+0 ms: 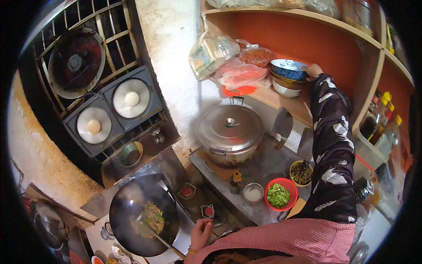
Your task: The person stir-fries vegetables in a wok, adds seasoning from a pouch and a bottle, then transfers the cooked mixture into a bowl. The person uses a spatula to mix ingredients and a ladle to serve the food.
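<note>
My right arm reaches up to the shelf, where my right hand (312, 71) grips the rim of a blue patterned bowl (286, 70). That bowl sits on top of a short stack of other bowls (286, 89). Low in the middle, my left hand (201, 232) hangs with its fingers curled in, and I see nothing in it. Beside the left wrist lies the wooden end of a spatula (167, 244). Its blade rests among chopped food (152, 219) inside a steaming black wok (125, 200).
A large lidded pot (229, 132) stands on the grey counter near a cleaver (282, 124). In front are a red bowl of sliced greens (278, 195), a bowl of dark sauce (301, 172), a small white-filled dish (253, 193) and a small bottle (236, 179). Bottles (384, 119) crowd the right side.
</note>
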Demonstrator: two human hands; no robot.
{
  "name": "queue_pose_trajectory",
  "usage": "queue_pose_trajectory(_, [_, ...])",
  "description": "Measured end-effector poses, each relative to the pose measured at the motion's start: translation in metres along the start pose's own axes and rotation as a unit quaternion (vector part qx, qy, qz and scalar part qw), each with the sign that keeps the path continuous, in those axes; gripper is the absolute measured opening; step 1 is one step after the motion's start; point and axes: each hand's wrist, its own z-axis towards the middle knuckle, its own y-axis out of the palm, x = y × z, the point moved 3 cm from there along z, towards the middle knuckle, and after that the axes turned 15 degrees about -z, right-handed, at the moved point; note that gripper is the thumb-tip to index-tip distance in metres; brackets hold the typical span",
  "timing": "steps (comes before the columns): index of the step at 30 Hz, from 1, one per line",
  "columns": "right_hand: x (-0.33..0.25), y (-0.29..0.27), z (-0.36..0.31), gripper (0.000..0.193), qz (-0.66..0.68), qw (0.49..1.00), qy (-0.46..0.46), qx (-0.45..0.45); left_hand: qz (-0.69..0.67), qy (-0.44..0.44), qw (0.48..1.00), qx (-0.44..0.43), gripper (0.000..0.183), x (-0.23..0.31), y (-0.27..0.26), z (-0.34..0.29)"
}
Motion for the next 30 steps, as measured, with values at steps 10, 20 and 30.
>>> queue_pose_trajectory(10, [0.013, -0.013, 0.038, 0.022, 0.088, 0.995, 0.049, -0.005, 0.037, 0.016, 0.999, 0.017, 0.017, -0.003, 0.024, 0.005])
queue_pose_trajectory(20, [-0.070, -0.093, -0.103, 0.019, 0.070, 0.961, -0.252, 0.092, 0.046, -0.026, 0.997, -0.049, 0.019, 0.005, 0.039, 0.009])
queue_pose_trajectory(30, [-0.192, 0.010, -0.372, 0.027, 0.155, 0.889, -0.337, -0.268, -0.442, 0.052, 0.882, -0.155, 0.076, 0.082, 0.053, 0.032])
